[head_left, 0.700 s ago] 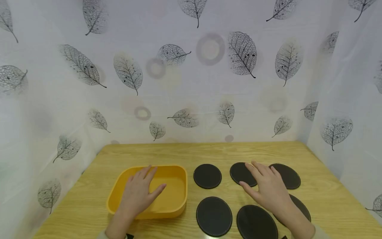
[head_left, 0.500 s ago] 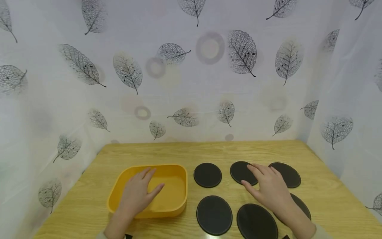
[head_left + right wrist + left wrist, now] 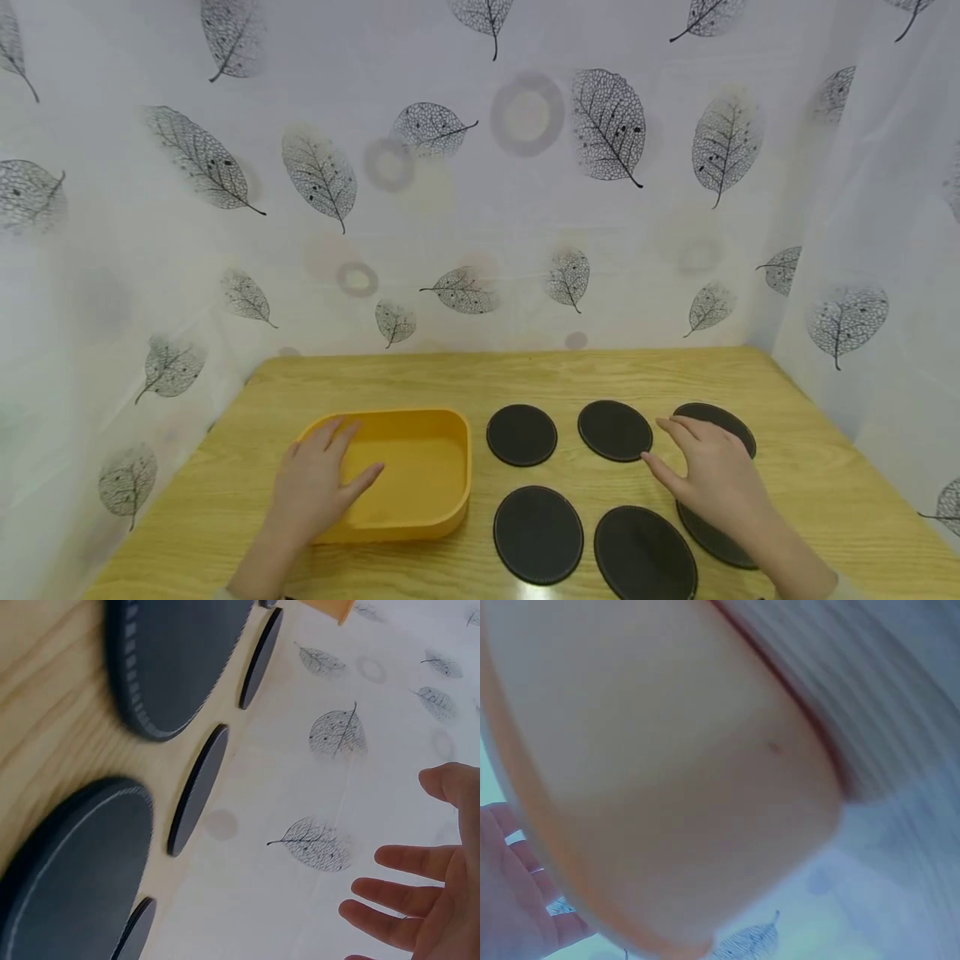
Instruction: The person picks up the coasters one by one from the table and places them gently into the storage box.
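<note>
In the head view, a yellow rectangular bin stands on the left of the table. My left hand hovers over its left side with fingers spread, holding nothing. Several round black coasters with stitched edges lie in two rows on the right, among them a back-left one and a front-middle one. Over the rightmost coasters is my right hand, fingers loosely extended, partly hiding both. The right wrist view shows this hand apart from the coasters. My forearm fills most of the left wrist view.
The wooden table is bounded at the back and both sides by a white curtain with a dark leaf print. A row gap separates the front and back coasters. The bin stands left of the coasters.
My left hand has moved left over the bin, and my right hand has moved right across the coasters. The whole scene sits slightly higher in the head view. Bin and coasters stay put.
</note>
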Tool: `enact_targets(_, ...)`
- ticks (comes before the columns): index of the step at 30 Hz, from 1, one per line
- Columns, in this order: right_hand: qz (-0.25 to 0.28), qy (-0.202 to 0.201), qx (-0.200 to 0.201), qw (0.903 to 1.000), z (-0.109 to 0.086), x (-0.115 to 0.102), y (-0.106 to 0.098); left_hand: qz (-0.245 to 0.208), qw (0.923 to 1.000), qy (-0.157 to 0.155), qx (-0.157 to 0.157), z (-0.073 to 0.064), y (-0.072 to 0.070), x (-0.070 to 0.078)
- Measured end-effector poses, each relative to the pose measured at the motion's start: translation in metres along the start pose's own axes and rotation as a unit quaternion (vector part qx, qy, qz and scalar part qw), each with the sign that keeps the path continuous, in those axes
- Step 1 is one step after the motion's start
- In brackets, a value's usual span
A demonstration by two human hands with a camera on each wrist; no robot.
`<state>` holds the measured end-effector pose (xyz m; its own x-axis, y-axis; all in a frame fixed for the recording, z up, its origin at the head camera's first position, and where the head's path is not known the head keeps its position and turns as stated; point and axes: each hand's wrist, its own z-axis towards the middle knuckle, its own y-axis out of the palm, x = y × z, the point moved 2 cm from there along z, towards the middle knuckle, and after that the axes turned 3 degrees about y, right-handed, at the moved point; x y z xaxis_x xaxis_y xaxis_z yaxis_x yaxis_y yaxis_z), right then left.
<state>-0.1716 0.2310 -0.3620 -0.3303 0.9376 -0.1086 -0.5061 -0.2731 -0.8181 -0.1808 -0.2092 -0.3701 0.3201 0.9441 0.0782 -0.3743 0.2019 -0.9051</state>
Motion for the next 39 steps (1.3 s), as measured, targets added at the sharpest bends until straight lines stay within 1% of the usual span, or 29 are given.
enact_targets(5, -0.006, -0.002, -0.002, 1.0000, -0.006, 0.015, -0.001, 0.011, 0.9998, -0.009, -0.012, -0.007, 0.001, -0.014)
enact_targets(10, -0.005, 0.019, -0.019, 0.9996, -0.014, 0.029, -0.004, 0.008, 0.9993, -0.016, -0.032, -0.014, 0.001, -0.025)
enact_targets(16, -0.011, 0.047, -0.055, 0.9973, -0.021, 0.041, -0.005, 0.002, 0.9984, -0.016, -0.053, -0.020, 0.001, -0.034)
enact_targets(22, 0.001, 0.065, -0.096, 0.9933, -0.024, 0.049, -0.004, -0.004, 0.9968, -0.013, -0.079, -0.023, 0.003, -0.037)
enact_targets(30, 0.052, 0.083, -0.151, 0.9837, -0.029, 0.065, 0.003, -0.041, 0.9918, -0.011, -0.121, -0.026, 0.006, -0.038)
enact_targets(33, 0.065, 0.090, -0.175, 0.9783, -0.031, 0.069, 0.006, -0.053, 0.9902, -0.010, -0.129, -0.026, 0.007, -0.039)
enact_targets(39, 0.084, 0.090, -0.230, 0.9654, -0.035, 0.081, 0.016, -0.072, 0.9866, -0.009, -0.146, -0.028, 0.010, -0.040)
